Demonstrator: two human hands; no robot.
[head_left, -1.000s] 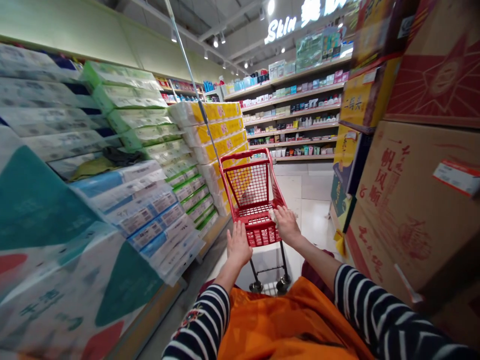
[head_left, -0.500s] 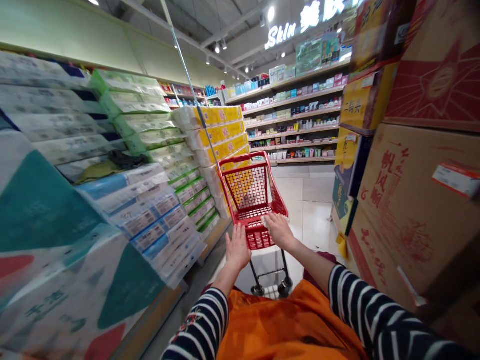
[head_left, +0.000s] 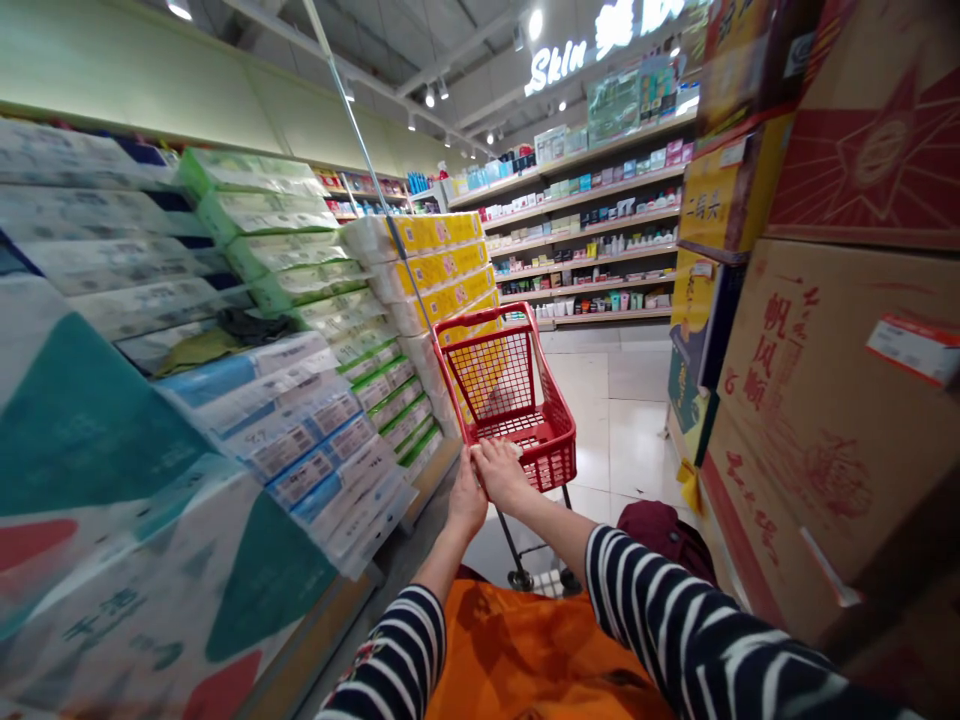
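Looks down a shop aisle with a pale tiled floor (head_left: 634,430). On the left, has high stacks of plastic-wrapped white, green and blue packs (head_left: 315,430), and farther along, a wall of yellow-and-white packs (head_left: 450,268). At the far end, faces long pale shelves (head_left: 592,250) filled with small boxes and bottles. On the right, has piled brown cardboard cartons with red print (head_left: 847,390), close by. In the middle, near, has a red plastic-basket shopping trolley on dark legs (head_left: 556,440), between the packs and the cartons. Wears navy-and-white striped sleeves (head_left: 675,610) and an orange garment (head_left: 525,655). Lays the right hand (head_left: 501,470) over the near left part of the basket's rim, fingers curved and bunched over a small white cloth (head_left: 515,450), mostly hidden. Puts the left hand (head_left: 468,497) at the same near left corner, touching the right hand, fingers together and pointing up; cannot tell whether gripping the rim or only resting there.
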